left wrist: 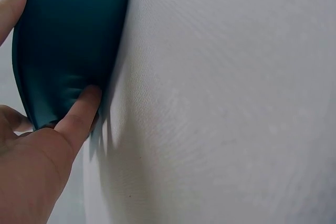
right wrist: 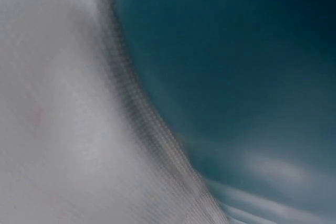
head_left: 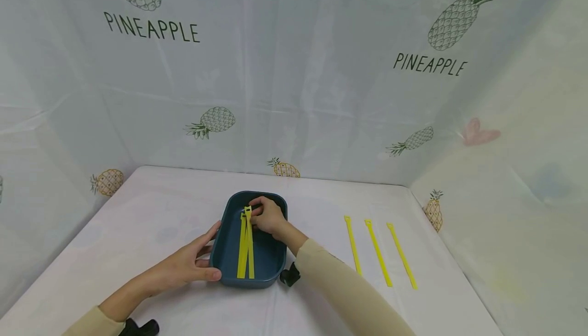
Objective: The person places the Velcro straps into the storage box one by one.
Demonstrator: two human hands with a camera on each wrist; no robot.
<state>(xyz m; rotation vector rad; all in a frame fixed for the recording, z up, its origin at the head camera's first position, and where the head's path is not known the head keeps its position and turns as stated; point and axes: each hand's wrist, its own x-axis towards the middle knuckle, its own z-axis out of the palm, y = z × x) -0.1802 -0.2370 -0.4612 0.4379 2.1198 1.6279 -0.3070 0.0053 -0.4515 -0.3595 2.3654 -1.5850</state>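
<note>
A dark blue rectangular tray [head_left: 268, 262] lies on the table, with several yellow cable ties [head_left: 241, 249] lengthwise inside it, their slotted heads at the far end. My right hand [head_left: 268, 217] reaches into the tray from the right. Its curled fingers pinch the topmost tie by the head. Against the tray's left side rests my left hand [head_left: 193, 262], thumb at the near left corner and fingers spread along the wall. In the left wrist view, a finger [left wrist: 81, 111] touches the tray's outer wall [left wrist: 73, 40]. The right wrist view shows only blurred tray wall [right wrist: 236, 77] and cloth.
Three more yellow cable ties [head_left: 378, 252] lie apart, roughly side by side, on the white table cover [head_left: 317, 305] to the right. The right forearm [head_left: 344, 285] passes close by the leftmost one. A pineapple-printed curtain [head_left: 303, 80] stands behind the table and along its sides.
</note>
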